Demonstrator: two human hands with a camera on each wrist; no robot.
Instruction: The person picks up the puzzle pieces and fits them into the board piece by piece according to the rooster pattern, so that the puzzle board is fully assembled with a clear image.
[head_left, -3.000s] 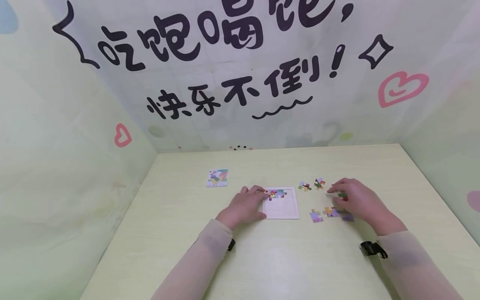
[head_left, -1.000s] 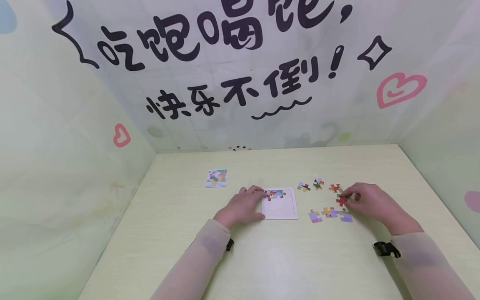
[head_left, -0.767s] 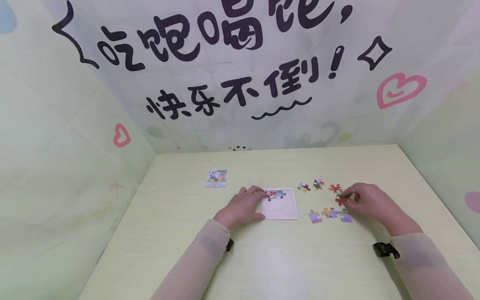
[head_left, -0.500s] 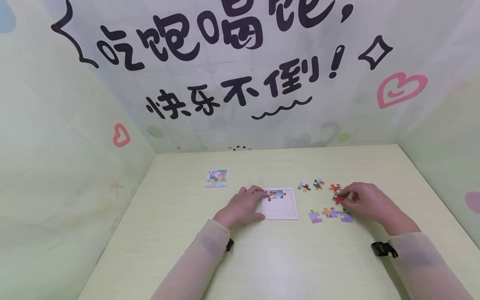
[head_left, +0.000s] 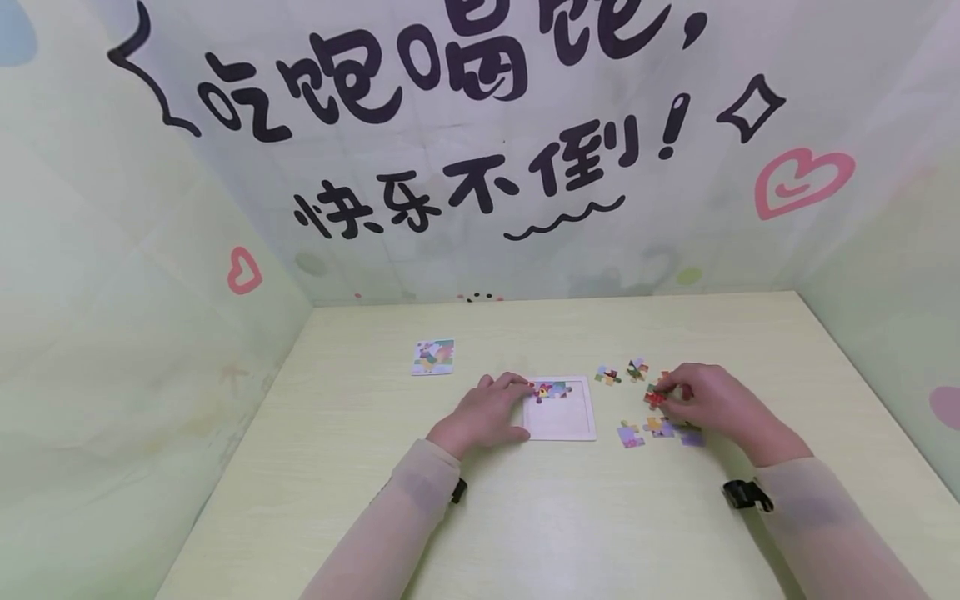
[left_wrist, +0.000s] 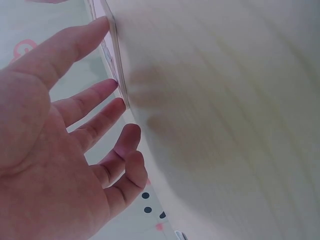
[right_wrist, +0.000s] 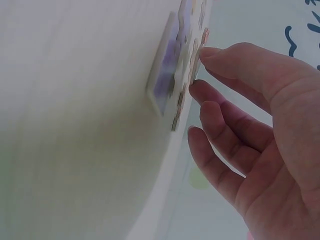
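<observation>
The white puzzle tray (head_left: 558, 423) lies flat, with joined colourful pieces (head_left: 555, 390) along its top inner edge. My left hand (head_left: 487, 413) rests on the tray's left edge, fingers at the upper corner and thumb lower down; the left wrist view shows the hand (left_wrist: 55, 150) with thumb and fingertips touching the tray's edge. Right of the tray, my right hand (head_left: 712, 406) pinches a red and green piece (head_left: 654, 397) between thumb and finger. In the right wrist view the hand (right_wrist: 260, 125) is by the pieces, and a purple piece (right_wrist: 165, 75) is near the camera. A piece behind the fingers is mostly hidden.
Two loose pieces, one (head_left: 608, 373) and another (head_left: 637, 370), lie above right of the tray. Lower down are a purple piece (head_left: 630, 433), an orange and purple one (head_left: 660, 427) and a partly covered one (head_left: 692, 437). A picture card (head_left: 433, 357) lies at the back left.
My right hand has moved left with the red and green piece, which is now closer to the tray and left of where it lay. My left hand has stayed on the tray's edge.
</observation>
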